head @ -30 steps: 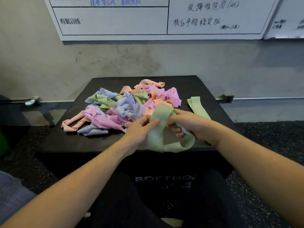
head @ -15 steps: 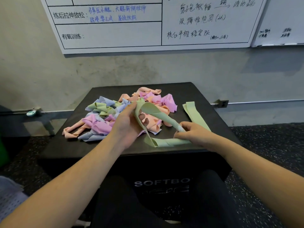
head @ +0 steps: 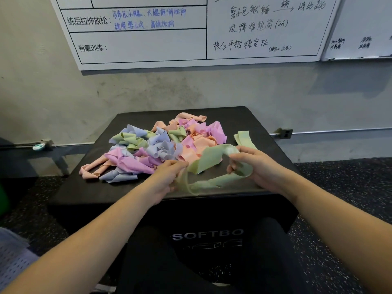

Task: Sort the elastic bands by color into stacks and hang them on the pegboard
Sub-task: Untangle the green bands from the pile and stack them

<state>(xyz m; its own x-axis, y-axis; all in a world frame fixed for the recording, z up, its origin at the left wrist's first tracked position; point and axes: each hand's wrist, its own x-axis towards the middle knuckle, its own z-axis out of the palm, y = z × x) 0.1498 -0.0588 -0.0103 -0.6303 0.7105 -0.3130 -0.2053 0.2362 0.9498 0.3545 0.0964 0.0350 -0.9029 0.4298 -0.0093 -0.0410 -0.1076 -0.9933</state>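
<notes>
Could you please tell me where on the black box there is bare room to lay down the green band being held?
On the black box, bare patches lie along the far right edge behind the flat green band, on the left near corner in front of the pile, and along the far edge. The middle is crowded. The left hand and right hand hold the green band over the near edge.

I'm seeing soft, even indoor light, probably from overhead. The whiteboard (head: 191, 35) is casting a faint shadow on the wall (head: 53, 98) below. Edges are bowing from the wide lens; forearms are blurring slightly, floor is going dim.
</notes>
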